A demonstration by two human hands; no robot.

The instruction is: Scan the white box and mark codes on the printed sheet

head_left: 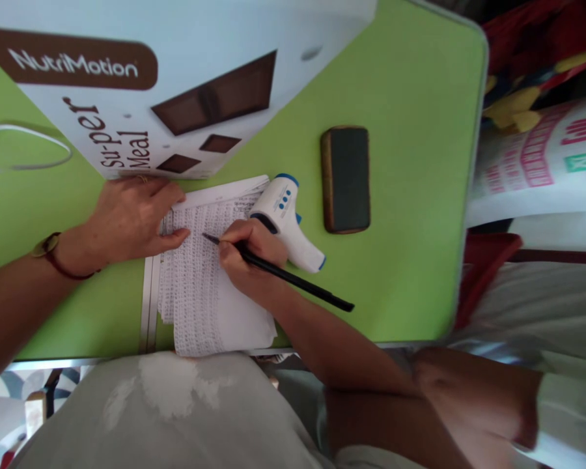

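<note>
Apparently writing on paper (244, 319): pinching pen (297, 281) in right hand (251, 257), resting left hand (131, 218), loosely spread, at far left. Calls for steady paper.

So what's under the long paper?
Under the long paper, more sheets peek out at one side, with the green table below. What's under its middle is covered.

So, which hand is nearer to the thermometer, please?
Right. The right hand, holding the pen, is close beside the thermometer, partly overlapping it in view; the left hand is farther, across the paper.
</note>
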